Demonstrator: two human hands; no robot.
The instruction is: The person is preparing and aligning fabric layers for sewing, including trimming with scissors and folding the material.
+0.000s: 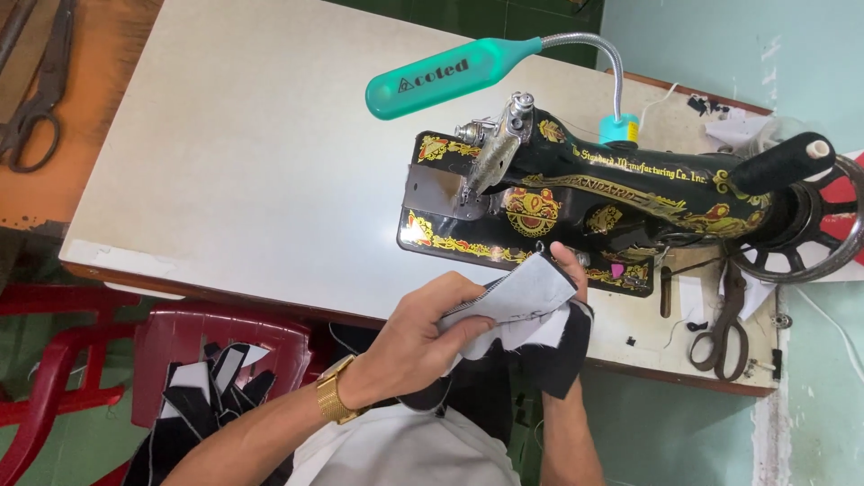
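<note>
Two hands meet on one small bundle of white and black cut fabric pieces (526, 301), held in the air just in front of the table's near edge, below the sewing machine. Left hand (423, 333) comes in from the lower left, fingers curled over the top white piece and thumb tucked under, pinching it firmly. Right hand (569, 297) sits mostly hidden behind the bundle; only fingertips show above the white piece's upper corner, closed around the cloth from behind, with black fabric draped over the wrist. A gold metal wristwatch (335, 391) rides on the left wrist.

Just beyond the bundle stands a black cast-iron sewing machine with gold and red ornament (576, 202), its needle end to the left and its spoked handwheel (810, 238) to the right. A black thread spool (781, 162) sits on top near the wheel. A teal plastic lamp on a bendy metal neck (450, 76) hangs over the needle end. Dark metal scissors (720, 328) lie on the pale cream tabletop (252, 162), right of the machine base. Further out, a stack of black and white cut pieces (202, 387) rests on a red plastic chair (225, 337) at lower left, well apart from the hands. Another large pair of scissors (36, 99) lies on the orange-brown surface at far upper left.
</note>
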